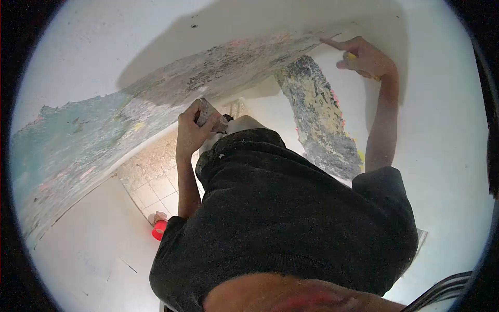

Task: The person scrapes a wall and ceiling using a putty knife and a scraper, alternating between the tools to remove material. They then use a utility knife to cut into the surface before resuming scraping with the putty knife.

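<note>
At the left, a rough, mottled band (pixel 67 136) crosses the wall toward the upper centre; a red container (pixel 159 230) sits lower left. Near the middle, the person's left hand (pixel 195 130) is closed around a dusty grey piece (pixel 210 115). Right of it stands a flaked patch (pixel 318 117). At upper right, the right hand (pixel 364 58) has its index finger extended at the band's end, the rest curled around something yellow (pixel 352 55), mostly hidden. Light, even pressure along the ragged edge would probably serve best.
</note>
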`<state>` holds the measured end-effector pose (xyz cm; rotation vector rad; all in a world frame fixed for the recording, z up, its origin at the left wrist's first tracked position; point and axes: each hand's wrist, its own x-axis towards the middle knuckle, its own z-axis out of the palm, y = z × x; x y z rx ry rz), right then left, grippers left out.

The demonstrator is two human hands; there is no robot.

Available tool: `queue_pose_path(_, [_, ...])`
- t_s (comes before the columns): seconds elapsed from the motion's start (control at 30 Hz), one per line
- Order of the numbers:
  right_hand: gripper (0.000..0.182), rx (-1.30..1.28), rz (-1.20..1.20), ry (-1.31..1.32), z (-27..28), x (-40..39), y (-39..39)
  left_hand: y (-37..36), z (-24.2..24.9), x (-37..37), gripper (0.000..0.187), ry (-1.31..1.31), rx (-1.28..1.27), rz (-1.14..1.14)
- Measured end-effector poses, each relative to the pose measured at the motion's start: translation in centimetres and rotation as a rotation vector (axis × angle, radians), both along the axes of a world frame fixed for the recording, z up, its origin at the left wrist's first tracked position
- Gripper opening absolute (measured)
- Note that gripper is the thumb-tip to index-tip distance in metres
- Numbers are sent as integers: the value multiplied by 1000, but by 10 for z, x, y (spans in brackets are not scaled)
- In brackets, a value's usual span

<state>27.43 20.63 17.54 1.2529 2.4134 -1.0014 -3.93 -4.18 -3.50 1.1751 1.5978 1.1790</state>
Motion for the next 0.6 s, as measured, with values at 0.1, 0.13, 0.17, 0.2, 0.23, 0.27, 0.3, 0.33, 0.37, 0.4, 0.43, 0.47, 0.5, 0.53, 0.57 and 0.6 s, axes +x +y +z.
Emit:
queue_pose_path(0.1, [67, 43, 28, -9, -2, 5, 11, 5, -5, -1, 21, 7, 19, -4])
queue_pose_path(0.13, [67, 70, 36, 2, -3, 5, 14, 7, 2, -1, 21, 19, 18, -11])
queue_pose_path(0.17, [67, 29, 23, -27, -6, 4, 16, 7, 5, -1, 21, 30, 15, -23])
queue_pose_path(0.2, [66, -7, 8, -55, -3, -9, 13, 6, 4, -1, 21, 30, 14, -28])
queue_pose_path(0.23, [66, -40, -10, -81, 1, -15, 12, 6, 1, -3, 20, 31, 17, -36])
queue_pose_path(0.27, [65, -15, 6, -76, 5, -10, 12, 8, -1, -6, 20, 35, 22, -43])
queue_pose_path(0.3, [64, 13, 26, -71, 11, -3, 13, 9, -4, -10, 20, 20, 26, -34])
queue_pose_path(0.33, [63, 40, 55, -69, 15, -3, 16, 8, -7, -12, 20, 2, 29, -16])
queue_pose_path(0.37, [65, 44, 88, -88, 12, -8, 20, 4, -9, -14, 20, -18, 21, 0])
queue_pose_path(0.4, [68, 43, 117, -110, 6, -13, 24, 4, -7, -16, 21, 28, -18, 9])
queue_pose_path(0.43, [69, 42, 106, -133, 1, -18, 24, 5, -7, -15, 21, 40, -5, 19])
queue_pose_path(0.47, [71, 41, 95, -156, -3, -23, 23, 6, -8, -14, 22, 53, 9, 25])
queue_pose_path(0.5, [71, 34, 50, -179, -10, -31, 21, 7, -7, -13, 22, 65, 24, 31])
queue_pose_path(0.53, [71, 34, 35, -186, -9, -32, 21, 7, -5, -12, 22, 42, 38, 45])
queue_pose_path(0.57, [71, 33, 20, -192, -9, -33, 21, 5, -1, -8, 23, 20, 51, 62])
queue_pose_path(0.6, [71, 41, 35, -184, 0, -25, 23, 5, 2, -7, 23, -4, 65, 85])
